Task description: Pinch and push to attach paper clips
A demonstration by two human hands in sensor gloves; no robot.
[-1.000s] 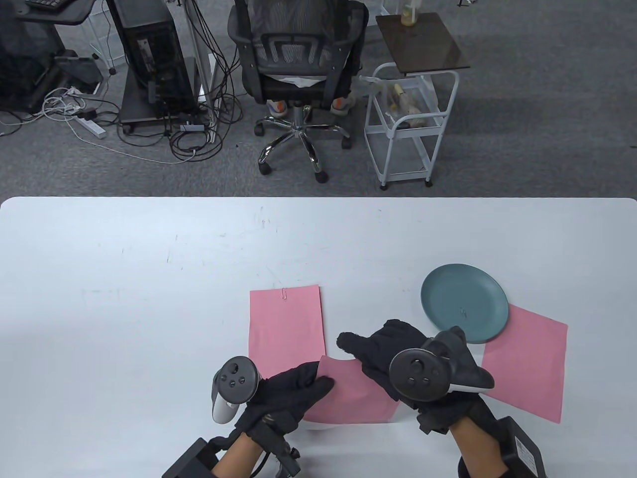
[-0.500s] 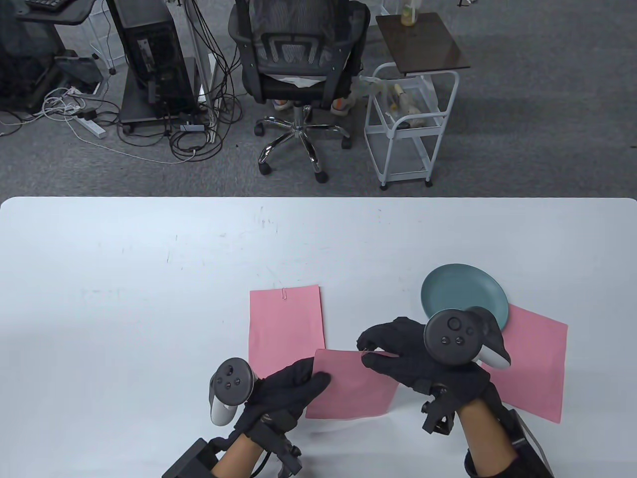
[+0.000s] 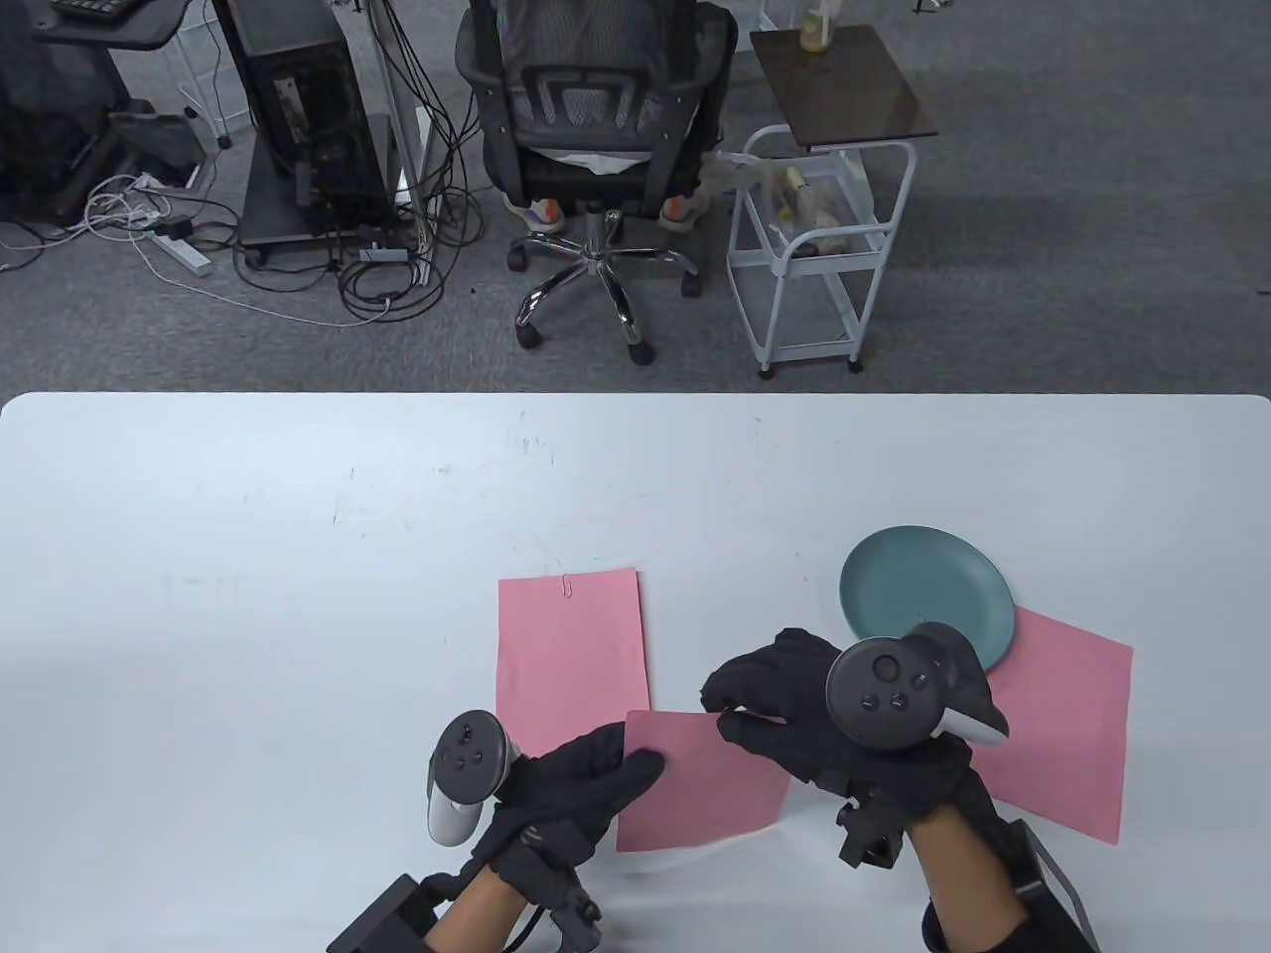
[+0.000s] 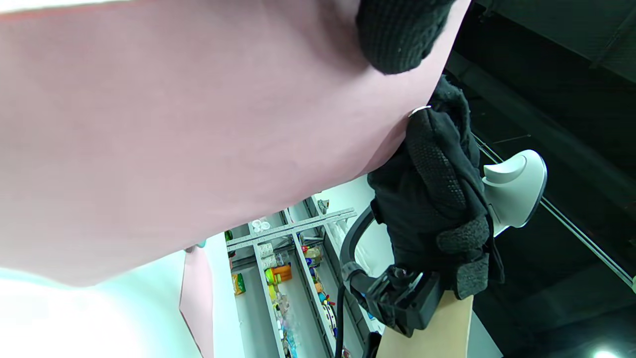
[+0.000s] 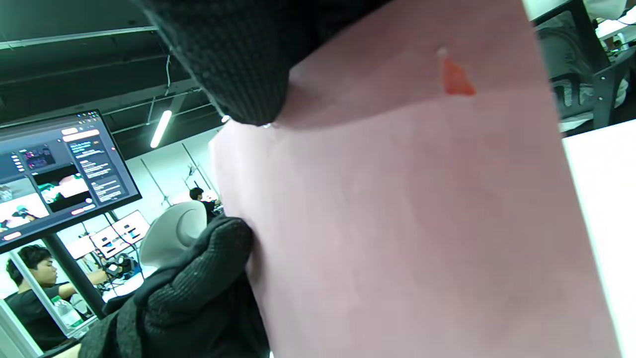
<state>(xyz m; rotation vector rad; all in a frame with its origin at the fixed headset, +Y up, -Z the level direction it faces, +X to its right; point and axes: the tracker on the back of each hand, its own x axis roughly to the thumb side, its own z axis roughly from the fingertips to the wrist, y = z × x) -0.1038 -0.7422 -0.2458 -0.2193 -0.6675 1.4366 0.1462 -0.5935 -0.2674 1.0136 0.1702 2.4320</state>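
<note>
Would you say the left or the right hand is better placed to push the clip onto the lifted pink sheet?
The right hand, probably: its fingertips pinch at the far edge of the pink sheet, where a glint of the clip shows. The left hand grips the sheet's left edge, steadying it.

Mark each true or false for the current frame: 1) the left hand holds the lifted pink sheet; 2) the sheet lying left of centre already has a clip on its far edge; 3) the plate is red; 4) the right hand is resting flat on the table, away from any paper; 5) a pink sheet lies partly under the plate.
1) True: the left hand grips the lifted pink sheet at its left edge.
2) True: a paper clip sits on the far edge of the flat pink sheet.
3) False: the plate is teal.
4) False: the right hand pinches the lifted sheet's far edge.
5) True: the right-hand pink sheet runs under the plate's rim.
</note>
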